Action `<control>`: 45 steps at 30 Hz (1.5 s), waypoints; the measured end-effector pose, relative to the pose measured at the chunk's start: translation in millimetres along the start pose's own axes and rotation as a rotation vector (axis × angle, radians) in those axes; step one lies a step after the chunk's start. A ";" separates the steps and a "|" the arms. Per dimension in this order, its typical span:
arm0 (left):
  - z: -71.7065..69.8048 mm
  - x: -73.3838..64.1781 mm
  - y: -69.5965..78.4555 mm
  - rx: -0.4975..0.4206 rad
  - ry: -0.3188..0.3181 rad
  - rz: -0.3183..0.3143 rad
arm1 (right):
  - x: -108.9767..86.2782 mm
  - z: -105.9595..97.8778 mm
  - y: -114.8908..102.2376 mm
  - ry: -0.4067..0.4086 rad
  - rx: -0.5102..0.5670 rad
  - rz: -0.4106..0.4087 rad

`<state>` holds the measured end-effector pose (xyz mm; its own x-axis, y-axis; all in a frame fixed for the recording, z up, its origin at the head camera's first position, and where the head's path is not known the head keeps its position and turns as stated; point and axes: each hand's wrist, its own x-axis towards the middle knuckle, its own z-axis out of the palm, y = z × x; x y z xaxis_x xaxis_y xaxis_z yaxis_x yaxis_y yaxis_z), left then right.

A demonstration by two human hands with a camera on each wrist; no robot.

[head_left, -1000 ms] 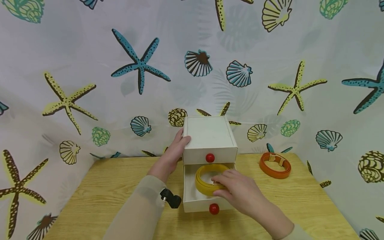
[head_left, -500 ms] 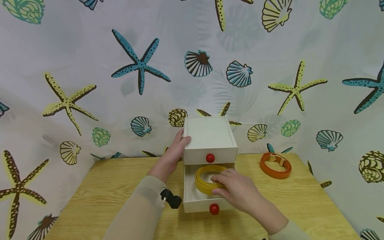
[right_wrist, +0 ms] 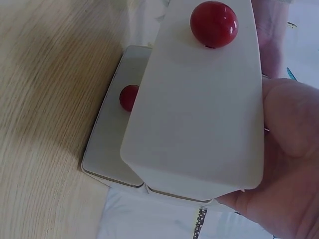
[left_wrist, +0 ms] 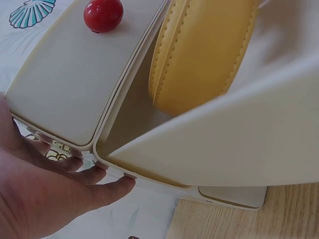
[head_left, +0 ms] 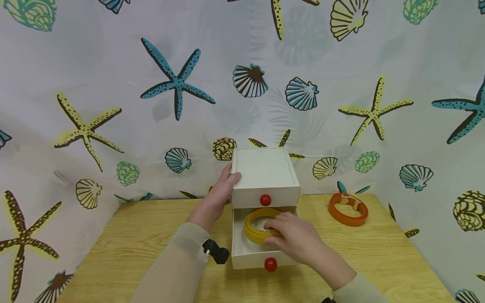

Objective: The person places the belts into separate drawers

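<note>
Head view is showing a white mini drawer cabinet (head_left: 263, 166) standing on a wood-grain surface (head_left: 163, 240), in front of a starfish-and-shell cloth (head_left: 227, 120). Its middle drawer (head_left: 248, 260) is sticking out, and a coiled yellow belt (head_left: 253, 236) is sitting within its walls; whether the coil is resting on the drawer's floor, I cannot tell. An upper drawer (head_left: 246, 197) is sitting closed above, bearing a round red knob (head_left: 265, 200), while the right wrist view is showing a closed bottom drawer (right_wrist: 110, 142) with a matching knob. The right hand (head_left: 299, 240) is reaching into the open drawer, its grip holding the coil's near right part, thumb outside and fingers inside the ring. The left hand (head_left: 219, 192) is touching the cabinet's left side, thumb lying over the top edge, its grip spreading fairly wide along the wall. Left wrist view is revealing stitching (left_wrist: 237, 64) running along the strap. Well apart to the right, a coiled orange belt (head_left: 346, 219) is lying on the surface, its gold-coloured fittings (head_left: 355, 205) appearing too small for any lettering to be read
</note>
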<state>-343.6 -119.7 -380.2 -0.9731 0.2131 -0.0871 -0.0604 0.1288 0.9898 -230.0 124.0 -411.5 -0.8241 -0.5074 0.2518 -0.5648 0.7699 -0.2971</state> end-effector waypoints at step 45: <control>1.3 -0.4 -1.5 -0.004 0.014 0.001 | 13.8 4.0 2.8 -0.062 0.049 0.034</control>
<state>-342.8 -118.7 -381.8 -0.9762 0.1994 -0.0848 -0.0606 0.1247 0.9903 -243.1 117.6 -412.5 -0.8433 -0.5050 0.1839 -0.5363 0.7682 -0.3497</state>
